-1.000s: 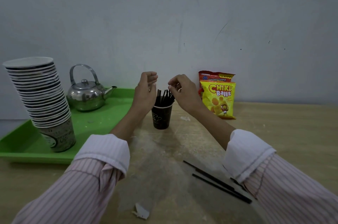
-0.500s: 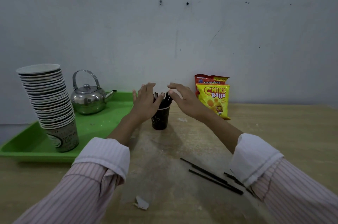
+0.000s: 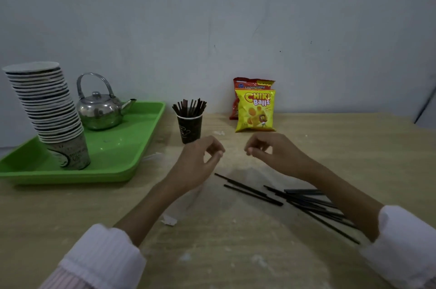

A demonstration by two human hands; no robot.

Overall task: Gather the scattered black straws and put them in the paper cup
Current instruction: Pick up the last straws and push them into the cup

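**Hands and straws on the surface: count of items**

Hands, two, both bare and empty, held just above the wooden surface [image 3: 330, 147] in front of the cup. Left hand [image 3: 200, 159]: fingers curled loosely, thumb and forefinger tips close together, nothing between them. Right hand [image 3: 271, 154]: fingers curled inward in the same loose way, holding nothing. Sleeves, two, pale striped with white turned-back cuffs, at the lower corners.

Paper cup [image 3: 189, 129], one, dark with a pale rim, upright on the surface just right of the tray. It holds a fanned bundle of black straws [image 3: 188, 107] standing on end; they overlap too much for an exact count, more than ten.

Loose straws [image 3: 304, 201], black, lying flat on the surface below and under the right forearm. Two lie apart at the left of the group, roughly parallel; the rest form a crossed heap of about eight, partly hidden by the arm.

Tray [image 3: 132, 147], one, green, at left. On it: one stack of paper cups [image 3: 47, 112], leaning slightly, about twenty, rims too close to count surely; one steel kettle [image 3: 100, 109] with hoop handle, spout to the right.

Snack packets, two, against the wall: one yellow packet [image 3: 256, 110] in front, one red packet [image 3: 245, 84] behind it.

Paper scrap [image 3: 168, 220], one, white, near the left forearm.
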